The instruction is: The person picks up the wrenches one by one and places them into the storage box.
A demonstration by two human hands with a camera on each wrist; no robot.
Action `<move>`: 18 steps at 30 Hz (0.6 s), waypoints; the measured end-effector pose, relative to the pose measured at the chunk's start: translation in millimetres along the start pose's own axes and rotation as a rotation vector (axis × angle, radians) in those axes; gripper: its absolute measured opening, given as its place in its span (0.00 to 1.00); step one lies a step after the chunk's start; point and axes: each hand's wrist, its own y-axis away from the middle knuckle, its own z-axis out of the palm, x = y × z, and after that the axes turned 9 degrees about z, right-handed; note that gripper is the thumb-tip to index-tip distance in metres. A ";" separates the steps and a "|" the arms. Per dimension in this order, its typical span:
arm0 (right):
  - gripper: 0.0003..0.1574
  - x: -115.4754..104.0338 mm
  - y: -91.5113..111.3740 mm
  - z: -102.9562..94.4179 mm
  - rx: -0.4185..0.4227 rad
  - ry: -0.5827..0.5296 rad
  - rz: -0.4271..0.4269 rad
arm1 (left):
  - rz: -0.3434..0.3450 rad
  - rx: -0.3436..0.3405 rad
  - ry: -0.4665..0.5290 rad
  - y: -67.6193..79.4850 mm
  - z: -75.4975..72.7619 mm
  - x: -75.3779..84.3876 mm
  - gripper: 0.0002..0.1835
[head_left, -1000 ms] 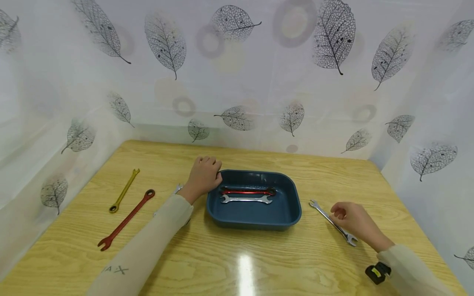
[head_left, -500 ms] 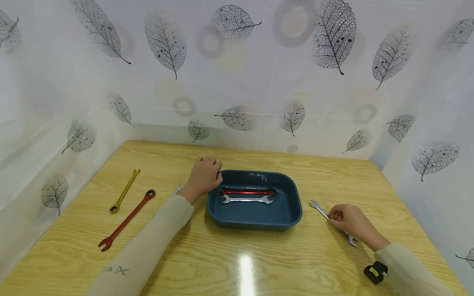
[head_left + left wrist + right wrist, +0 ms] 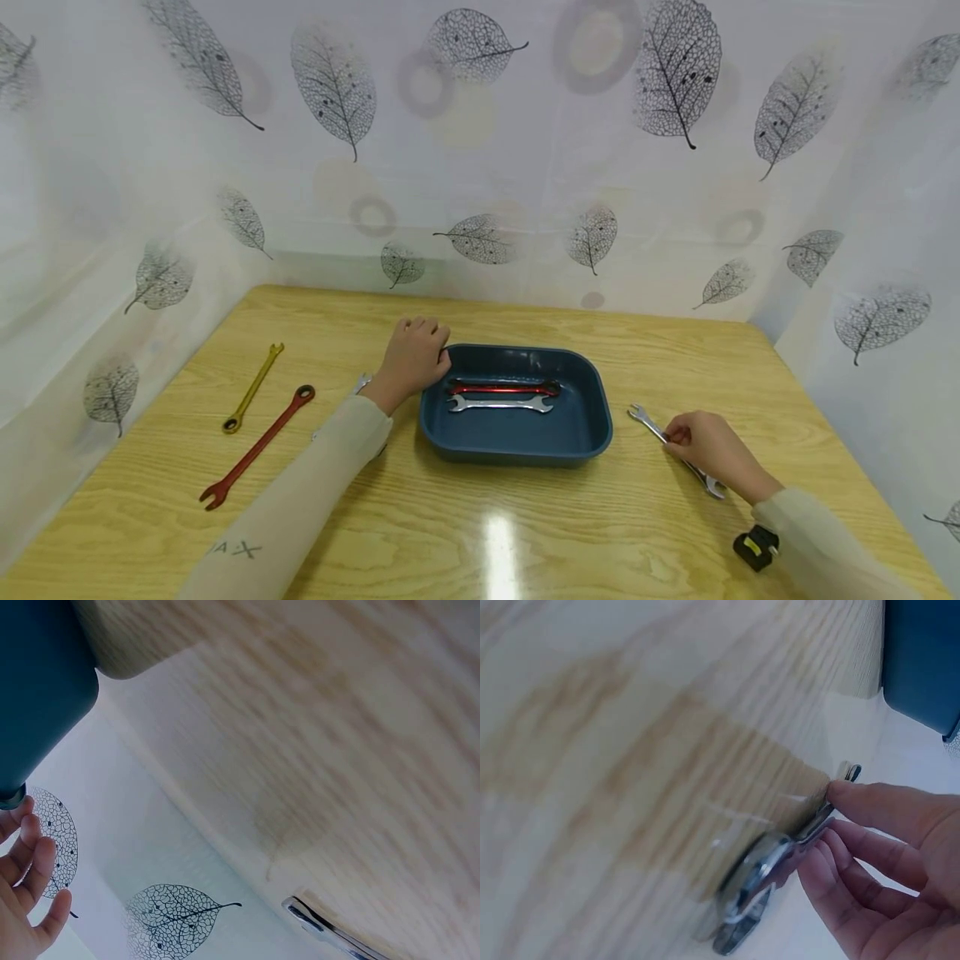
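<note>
A dark blue rectangular tray [image 3: 517, 457] sits mid-table, with a red wrench [image 3: 498, 388] and a silver open-end wrench [image 3: 501, 405] lying side by side in it. My left hand [image 3: 415, 357] grips the tray's rim at its back left corner; in the left wrist view its fingers [image 3: 37, 870] curl at the rim. To the right of the tray, my right hand [image 3: 708, 450] pinches another silver wrench [image 3: 647, 422] near its middle between thumb and fingers. That wrench [image 3: 754, 874] looks at or very near the tabletop, its far end partly behind the hand.
On the left lie a yellow wrench [image 3: 255, 387] and a long red wrench [image 3: 258, 446]. A silver wrench [image 3: 363, 382] is mostly hidden under the left forearm. A small black box [image 3: 756, 547] sits by the right sleeve. Leaf-patterned curtain [image 3: 480, 167] encloses the table's back and sides.
My right hand has come down slightly left onto the silver wrench and now pinches it; one second ago it hovered beside it. The left hand and tray have stayed in place.
</note>
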 end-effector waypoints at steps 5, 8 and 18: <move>0.02 -1.8 0.2 -0.2 0.008 0.010 0.001 | 0.002 0.005 0.003 -0.1 -1.3 0.2 0.05; 0.02 -2.6 0.3 -0.8 0.006 0.005 0.001 | 0.002 0.002 0.001 -0.1 -2.0 0.3 0.05; 0.06 -3.5 0.2 -0.8 0.042 0.010 0.015 | 0.002 0.004 0.005 0.2 -3.1 0.8 0.05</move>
